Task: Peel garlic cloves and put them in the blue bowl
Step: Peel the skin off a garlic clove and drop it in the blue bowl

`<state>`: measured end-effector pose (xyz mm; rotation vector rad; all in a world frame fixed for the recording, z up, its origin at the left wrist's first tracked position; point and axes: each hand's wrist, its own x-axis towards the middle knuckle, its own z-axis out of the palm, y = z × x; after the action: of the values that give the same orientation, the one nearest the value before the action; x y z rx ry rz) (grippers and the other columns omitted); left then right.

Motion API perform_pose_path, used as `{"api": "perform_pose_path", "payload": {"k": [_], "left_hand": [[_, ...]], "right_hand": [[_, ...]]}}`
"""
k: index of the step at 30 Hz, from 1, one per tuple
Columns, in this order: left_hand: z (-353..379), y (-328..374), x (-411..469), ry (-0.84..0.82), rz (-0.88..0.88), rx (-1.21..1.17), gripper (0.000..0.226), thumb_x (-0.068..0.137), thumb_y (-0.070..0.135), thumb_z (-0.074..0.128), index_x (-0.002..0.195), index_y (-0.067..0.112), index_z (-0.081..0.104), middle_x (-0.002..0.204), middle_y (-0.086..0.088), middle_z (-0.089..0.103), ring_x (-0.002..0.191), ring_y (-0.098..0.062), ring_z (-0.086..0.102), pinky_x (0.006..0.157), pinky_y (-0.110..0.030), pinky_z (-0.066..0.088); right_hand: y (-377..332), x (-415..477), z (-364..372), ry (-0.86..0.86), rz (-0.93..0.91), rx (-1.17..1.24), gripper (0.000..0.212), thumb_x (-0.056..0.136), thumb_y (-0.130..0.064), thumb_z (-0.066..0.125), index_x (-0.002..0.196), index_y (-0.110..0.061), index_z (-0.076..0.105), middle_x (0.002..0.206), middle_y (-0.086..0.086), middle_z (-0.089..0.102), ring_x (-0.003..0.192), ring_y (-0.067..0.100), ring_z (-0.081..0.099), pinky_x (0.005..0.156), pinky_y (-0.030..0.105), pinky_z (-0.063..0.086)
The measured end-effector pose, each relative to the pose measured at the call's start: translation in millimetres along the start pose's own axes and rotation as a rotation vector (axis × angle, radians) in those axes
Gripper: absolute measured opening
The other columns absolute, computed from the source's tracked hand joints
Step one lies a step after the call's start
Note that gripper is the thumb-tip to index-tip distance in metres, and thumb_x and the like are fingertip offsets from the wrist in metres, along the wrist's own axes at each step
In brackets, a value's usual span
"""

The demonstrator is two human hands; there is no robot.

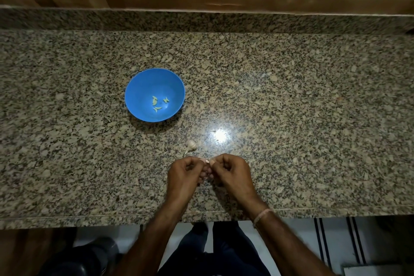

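Note:
The blue bowl (143, 83) stands on the granite counter, left of centre, with several pale peeled garlic cloves (158, 103) on its bottom. A small garlic bulb (191, 145) lies on the counter between the bowl and my hands. My left hand (184, 177) and my right hand (233, 175) meet near the counter's front edge, fingers curled, and together pinch a garlic clove (207, 161) between their fingertips. Only a pale tip of that clove shows.
The speckled granite counter (291, 96) runs the full width, with a raised back ledge and a wooden wall behind. A bright light reflection (220, 135) lies right of the bulb. Below the front edge are my legs and the floor.

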<state>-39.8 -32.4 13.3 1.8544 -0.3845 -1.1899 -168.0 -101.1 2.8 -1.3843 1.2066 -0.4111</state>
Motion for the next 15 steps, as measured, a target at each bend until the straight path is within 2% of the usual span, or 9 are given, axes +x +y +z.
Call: {"api": "perform_pose_path", "payload": {"k": [2,4,9,11,13,14,15], "left_hand": [[-1.9,-0.6,-0.2,0.004,0.024,0.049,0.021,0.098,0.015,0.066,0.082,0.012,0.078,0.073,-0.003,0.077,0.067,-0.011,0.071,0.063,-0.028,0.054],[-2.5,-2.9,0.9,0.018,0.058,0.122,0.022,0.097,0.019,0.068,0.078,0.017,0.078,0.07,-0.002,0.075,0.064,-0.011,0.069,0.063,-0.031,0.055],[-0.5,-7.3,-1.3,0.064,0.141,0.167,0.015,0.097,0.029,0.071,0.086,0.023,0.079,0.074,0.004,0.075,0.07,-0.013,0.071,0.067,-0.034,0.059],[-0.7,-8.0,2.0,0.03,0.032,0.062,0.016,0.097,0.025,0.072,0.085,0.016,0.079,0.074,-0.002,0.076,0.068,-0.018,0.069,0.064,-0.034,0.056],[-0.9,-5.8,5.4,-0.054,-0.178,-0.195,0.015,0.096,0.017,0.072,0.087,0.006,0.078,0.075,-0.012,0.074,0.063,-0.018,0.064,0.059,-0.029,0.052],[-0.5,-3.7,5.2,-0.081,-0.23,-0.261,0.014,0.096,0.015,0.072,0.088,0.004,0.077,0.076,-0.012,0.073,0.061,-0.016,0.062,0.057,-0.026,0.05],[0.4,-4.4,5.2,-0.078,-0.198,-0.237,0.015,0.096,0.015,0.071,0.088,0.004,0.077,0.075,-0.01,0.073,0.061,-0.015,0.063,0.056,-0.024,0.05]], "right_hand": [[1.8,1.0,-0.8,-0.009,-0.018,-0.053,0.014,0.095,-0.01,0.068,0.086,-0.015,0.078,0.075,0.0,0.077,0.071,0.016,0.074,0.067,0.037,0.063],[5.0,3.3,-0.2,-0.002,-0.03,-0.123,0.013,0.092,-0.012,0.069,0.084,-0.019,0.077,0.074,-0.003,0.075,0.07,0.017,0.073,0.069,0.042,0.063],[5.8,4.3,7.0,0.058,-0.132,-0.278,0.016,0.096,-0.021,0.07,0.08,-0.019,0.069,0.066,-0.006,0.067,0.059,0.008,0.06,0.058,0.033,0.051],[4.7,1.8,6.6,0.067,-0.223,-0.348,0.017,0.098,-0.025,0.063,0.082,-0.019,0.063,0.066,-0.006,0.063,0.057,0.013,0.058,0.055,0.034,0.046],[4.3,-2.1,5.4,0.075,-0.337,-0.496,0.019,0.097,-0.031,0.051,0.084,-0.019,0.056,0.068,-0.006,0.059,0.056,0.016,0.052,0.052,0.033,0.038],[3.9,-3.6,4.6,0.083,-0.363,-0.546,0.02,0.096,-0.032,0.047,0.084,-0.019,0.055,0.068,-0.006,0.058,0.055,0.015,0.05,0.052,0.031,0.035],[4.2,-4.5,4.7,0.092,-0.354,-0.553,0.019,0.095,-0.032,0.047,0.083,-0.019,0.055,0.068,-0.006,0.058,0.055,0.015,0.05,0.052,0.03,0.033]]}}
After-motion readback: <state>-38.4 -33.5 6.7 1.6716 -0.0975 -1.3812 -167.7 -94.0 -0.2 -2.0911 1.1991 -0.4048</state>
